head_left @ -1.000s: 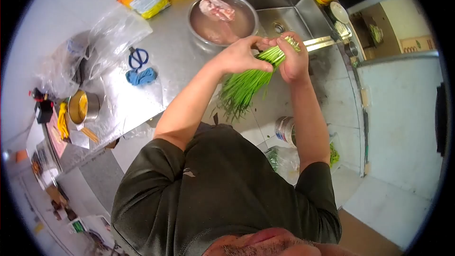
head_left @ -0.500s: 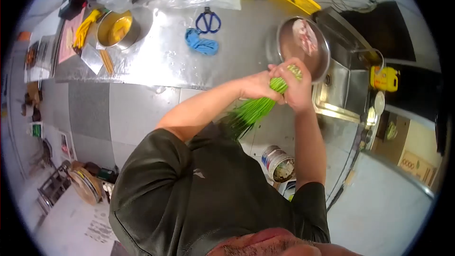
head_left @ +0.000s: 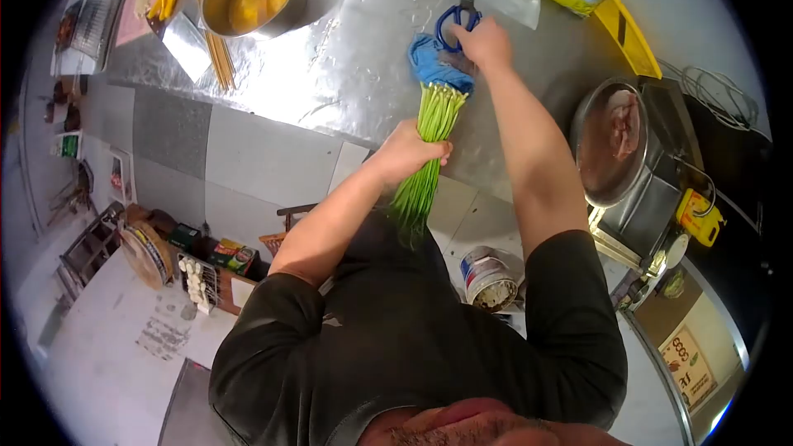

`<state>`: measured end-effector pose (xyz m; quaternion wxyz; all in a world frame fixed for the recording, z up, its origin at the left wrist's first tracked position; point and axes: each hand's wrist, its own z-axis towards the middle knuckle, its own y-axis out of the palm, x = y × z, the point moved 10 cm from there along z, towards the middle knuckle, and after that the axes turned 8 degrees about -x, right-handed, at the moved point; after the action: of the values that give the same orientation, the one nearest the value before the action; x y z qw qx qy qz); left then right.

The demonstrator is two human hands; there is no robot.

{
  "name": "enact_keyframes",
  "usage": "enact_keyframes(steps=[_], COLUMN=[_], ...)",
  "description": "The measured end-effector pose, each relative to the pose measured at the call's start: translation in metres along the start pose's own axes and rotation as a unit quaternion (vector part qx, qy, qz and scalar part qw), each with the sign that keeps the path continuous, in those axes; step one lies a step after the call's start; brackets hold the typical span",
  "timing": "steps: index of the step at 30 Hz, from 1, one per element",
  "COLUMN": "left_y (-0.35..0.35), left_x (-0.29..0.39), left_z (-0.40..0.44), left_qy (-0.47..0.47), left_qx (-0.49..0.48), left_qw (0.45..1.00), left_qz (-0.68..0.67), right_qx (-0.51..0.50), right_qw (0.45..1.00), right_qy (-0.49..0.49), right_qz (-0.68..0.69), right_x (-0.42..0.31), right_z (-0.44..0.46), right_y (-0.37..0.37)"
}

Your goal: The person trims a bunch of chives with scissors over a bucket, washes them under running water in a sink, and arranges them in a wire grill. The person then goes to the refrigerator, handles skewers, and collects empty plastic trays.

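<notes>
Green stalks held across the desk's front edge

The left hand (head_left: 413, 153) has its fingers wrapped firmly round the green stalks (head_left: 442, 116); their pale ends lie over the desk (head_left: 363, 58), right by the blue cloth (head_left: 429, 58), and the tips hang beyond its edge. The right hand (head_left: 487, 43) is at the scissors (head_left: 443, 29), fingers curled by the handles; whether they have closed is hard to tell. Bare metal spreads between cloth and pot (head_left: 289, 8), with less room between right forearm and bowl (head_left: 588, 140).
</notes>
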<state>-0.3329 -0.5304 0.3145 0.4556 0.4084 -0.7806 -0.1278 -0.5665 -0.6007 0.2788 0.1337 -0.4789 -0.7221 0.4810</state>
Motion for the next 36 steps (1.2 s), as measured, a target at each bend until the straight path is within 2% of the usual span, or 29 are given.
enact_keyframes(steps=[2, 6, 8, 9, 12, 14, 19, 20, 22, 27, 29, 30, 31, 34, 36], left_y=[-0.009, -0.009, -0.005, -0.005, -0.003, -0.007, 0.004, 0.009, 0.028, 0.129, 0.182, 0.210, 0.242, 0.342, 0.397], left_x=[0.000, -0.005, -0.005, -0.010, -0.021, -0.028, -0.017, -0.016, -0.013, -0.027, -0.055, -0.072, -0.088, -0.146, -0.207], left_z=[0.011, 0.024, 0.029, 0.031, 0.038, 0.047, 0.072, 0.074, 0.079, 0.083, 0.078, 0.073, 0.067, 0.035, 0.026], left_qy=[0.044, 0.038, 0.045, 0.033, 0.003, -0.005, 0.011, 0.009, -0.016, -0.061, -0.104, -0.124, -0.127, -0.125, -0.083], left_qx=[-0.002, 0.005, -0.005, -0.012, -0.038, -0.057, -0.129, -0.141, -0.142, -0.246, -0.271, -0.284, -0.318, -0.404, -0.449], left_qw=[0.997, 0.999, 0.999, 0.999, 0.992, 0.979, 0.960, 0.958, 0.966, 0.963, 0.957, 0.949, 0.931, 0.843, 0.769], left_qz=[0.067, 0.025, 0.015, -0.017, -0.117, -0.195, -0.248, -0.249, -0.216, -0.091, 0.007, 0.056, 0.122, 0.332, 0.447], right_qx=[-0.015, -0.009, 0.012, 0.021, -0.052, -0.054, -0.051, -0.089, -0.152, -0.052, 0.050, 0.086, 0.125, 0.253, 0.248], right_qw=[0.999, 0.996, 0.995, 0.994, 0.991, 0.989, 0.988, 0.991, 0.987, 0.985, 0.979, 0.952, 0.914, 0.880, 0.846], right_qy=[-0.006, -0.015, 0.026, 0.046, -0.004, 0.018, 0.052, 0.049, 0.047, 0.025, 0.053, 0.081, 0.104, 0.199, 0.261], right_qz=[-0.041, -0.083, -0.093, -0.096, -0.126, -0.140, -0.134, -0.091, 0.002, 0.165, 0.192, 0.283, 0.372, 0.348, 0.394], right_x=[-0.007, -0.006, 0.010, 0.014, 0.018, 0.046, 0.103, 0.112, 0.138, 0.226, 0.276, 0.310, 0.342, 0.412, 0.456], right_z=[0.001, 0.002, 0.009, 0.007, 0.000, -0.008, -0.055, -0.067, -0.096, -0.232, -0.307, -0.345, -0.382, -0.506, -0.577], right_y=[-0.002, -0.005, -0.003, -0.005, -0.004, -0.002, -0.005, -0.005, -0.008, -0.039, -0.045, -0.034, -0.023, -0.011, 0.024])
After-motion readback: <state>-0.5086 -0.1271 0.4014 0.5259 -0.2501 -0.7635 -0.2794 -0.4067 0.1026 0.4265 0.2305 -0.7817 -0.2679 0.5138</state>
